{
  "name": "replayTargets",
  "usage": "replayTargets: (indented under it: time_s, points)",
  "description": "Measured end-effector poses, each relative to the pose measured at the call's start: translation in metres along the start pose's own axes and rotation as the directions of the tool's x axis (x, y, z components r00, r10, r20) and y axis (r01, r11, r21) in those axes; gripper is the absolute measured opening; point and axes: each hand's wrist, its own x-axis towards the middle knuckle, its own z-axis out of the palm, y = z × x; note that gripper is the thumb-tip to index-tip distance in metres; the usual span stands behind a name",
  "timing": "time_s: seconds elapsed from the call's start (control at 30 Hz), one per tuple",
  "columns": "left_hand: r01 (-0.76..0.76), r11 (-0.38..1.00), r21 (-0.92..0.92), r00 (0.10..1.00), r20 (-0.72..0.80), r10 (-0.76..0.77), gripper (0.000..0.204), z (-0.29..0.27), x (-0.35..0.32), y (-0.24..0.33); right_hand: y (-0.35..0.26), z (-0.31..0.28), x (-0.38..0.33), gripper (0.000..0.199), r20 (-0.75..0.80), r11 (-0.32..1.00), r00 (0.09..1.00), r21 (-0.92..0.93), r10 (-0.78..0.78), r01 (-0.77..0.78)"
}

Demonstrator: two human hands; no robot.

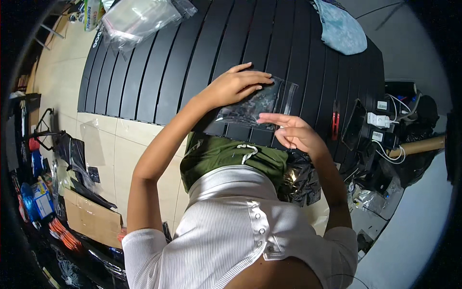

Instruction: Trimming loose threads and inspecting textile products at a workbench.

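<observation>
A clear plastic bag lies flat on the black slatted table, near its front edge. Its middle looks dark and mottled, and I cannot make out what is inside. My left hand rests palm down on the upper left part of the bag, fingers spread. By the bag's lower edge is my right hand, index and middle fingers stretched toward the bag and the others partly bent. Nothing shows in its grasp; whether its fingertips touch the plastic is hard to tell.
A pile of clear plastic bags lies at the far left of the table, a light blue cloth at the far right. Right of my right hand are a slim red tool, a dark phone-like slab and a white plug with cables.
</observation>
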Motion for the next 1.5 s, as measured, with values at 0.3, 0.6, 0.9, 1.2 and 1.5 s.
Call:
replayTargets:
  time_s: [0.3, 0.6, 0.9, 1.2, 1.5]
  points:
    - [0.002, 1.000, -0.015, 1.000, -0.016, -0.002, 0.031, 0.001, 0.003, -0.003, -0.004, 0.005, 0.001, 0.052, 0.045, 0.963, 0.985, 0.206, 0.168, -0.174]
    - [-0.020, 0.988, -0.153, 0.988, -0.154, -0.004, 0.032, -0.009, -0.005, -0.003, -0.008, 0.021, 0.004, 0.051, -0.075, 0.993, 0.991, 0.051, 0.113, -0.109]
    - [0.422, 0.896, -0.140, 0.771, -0.465, -0.436, 0.016, -0.019, -0.005, 0.021, -0.012, -0.012, -0.004, 0.034, -0.251, 0.690, 0.849, -0.704, -0.465, 0.170]
    - [0.458, 0.867, 0.196, 0.845, -0.398, -0.356, 0.023, 0.005, 0.011, 0.019, -0.022, -0.015, 0.032, 0.044, -0.566, 0.960, 0.793, -0.267, -0.227, 0.085]
    - [0.511, 0.851, 0.121, 0.830, -0.328, -0.451, 0.028, 0.004, 0.017, 0.020, -0.029, 0.004, 0.049, 0.046, -0.719, 0.880, 0.612, -0.469, -0.331, -0.076]
